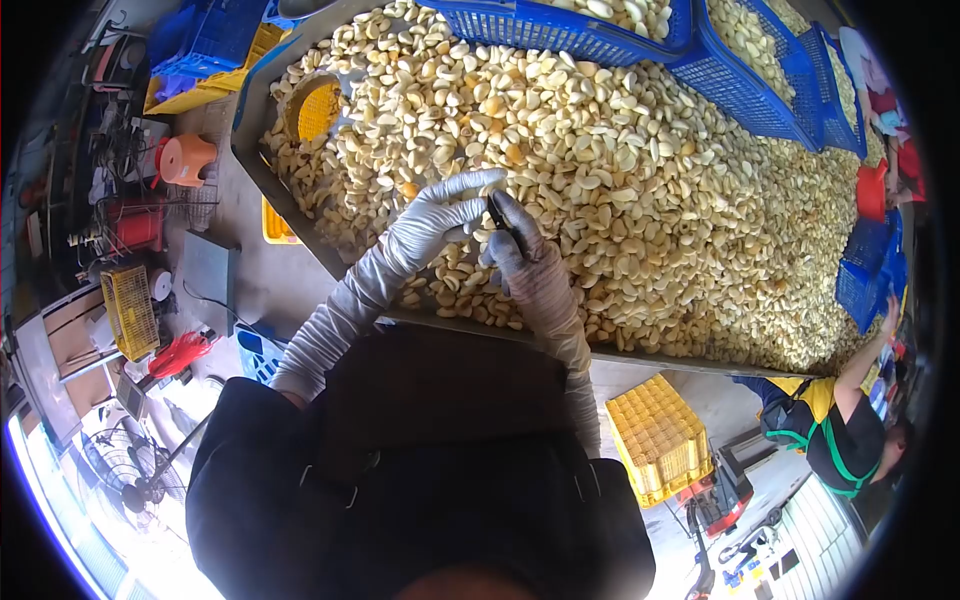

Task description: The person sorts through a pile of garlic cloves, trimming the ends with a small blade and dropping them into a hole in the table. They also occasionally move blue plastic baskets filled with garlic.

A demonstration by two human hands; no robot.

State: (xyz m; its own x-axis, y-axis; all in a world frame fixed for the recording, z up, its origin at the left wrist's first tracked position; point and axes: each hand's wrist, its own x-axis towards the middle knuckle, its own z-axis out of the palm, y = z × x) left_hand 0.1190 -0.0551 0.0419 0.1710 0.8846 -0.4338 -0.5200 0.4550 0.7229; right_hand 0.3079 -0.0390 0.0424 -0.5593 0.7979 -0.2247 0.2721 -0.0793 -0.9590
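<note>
Tool point(497, 212), short, dark, in right hand point(524, 255)

A metal table point(680, 364) carries heaped garlic cloves point(640, 170) and blue baskets point(560, 30).

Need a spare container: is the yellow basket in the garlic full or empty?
Looks empty: the yellow basket shows bare mesh inside, garlic only around it.

Grey-gloved left hand point(440, 215), right hand point(522, 255); ribbed grey sleeves point(340, 318); black top point(420, 480).
</note>
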